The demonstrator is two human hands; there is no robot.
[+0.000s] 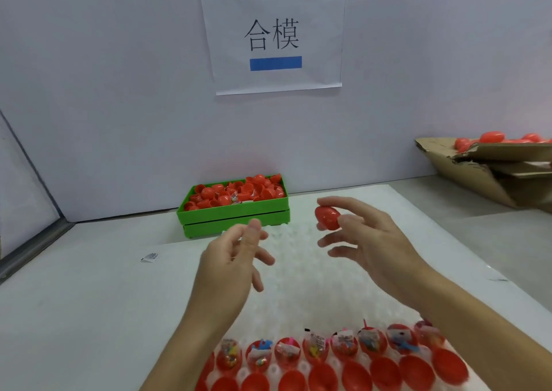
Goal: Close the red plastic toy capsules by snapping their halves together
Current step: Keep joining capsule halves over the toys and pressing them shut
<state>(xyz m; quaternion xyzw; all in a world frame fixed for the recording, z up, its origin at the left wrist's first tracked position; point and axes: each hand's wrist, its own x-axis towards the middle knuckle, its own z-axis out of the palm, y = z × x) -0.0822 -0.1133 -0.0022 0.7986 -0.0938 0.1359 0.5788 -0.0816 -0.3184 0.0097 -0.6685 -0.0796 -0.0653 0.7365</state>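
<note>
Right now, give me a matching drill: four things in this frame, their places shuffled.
Things:
1. closed red capsule
2. green crate
3. cardboard box
4. filled capsule halves

Places:
A. far right, against the wall
B. pinched in the right hand
C. near row on the white tray
D. back centre, full of red halves

Pairs: 1-B, 2-D, 3-A, 4-C

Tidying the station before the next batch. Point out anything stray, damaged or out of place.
A small printed packet lies alone on the table, left of the white tray, apart from the filled capsule halves. The cardboard box at far right has torn, sagging flaps. The wall sign hangs slightly crooked.
</note>
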